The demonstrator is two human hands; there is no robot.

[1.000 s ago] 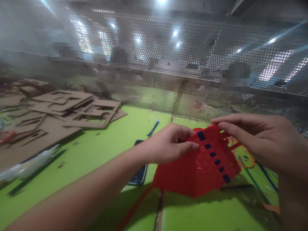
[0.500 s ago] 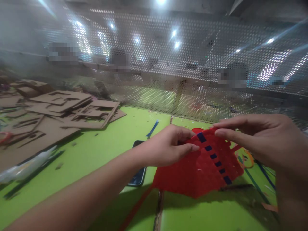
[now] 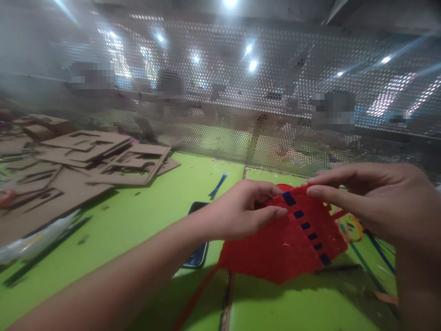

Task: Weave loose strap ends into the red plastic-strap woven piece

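A red sheet [image 3: 275, 250] with a dark blue strip [image 3: 305, 225] woven through it in a dashed line is held tilted above the table. My left hand [image 3: 246, 209] pinches its upper left part, thumb on the near face and fingers behind. At the top edge, my right hand [image 3: 372, 195] grips the sheet between thumb and fingers. Small slits show near the sheet's right side. From its lower left corner a red strip [image 3: 198, 296] trails down. Behind my left wrist lies a phone [image 3: 197, 257], partly covered.
Cut cardboard pieces [image 3: 86, 147] are heaped at the left. A blue strip [image 3: 217, 185] lies on the green table [image 3: 165, 202]. Orange tape or a ring [image 3: 356, 228] and several coloured strips lie at the right. A perforated metal screen [image 3: 220, 105] stands behind, with people beyond.
Almost nothing differs. Both hands keep their hold, and the red sheet has shifted very slightly.
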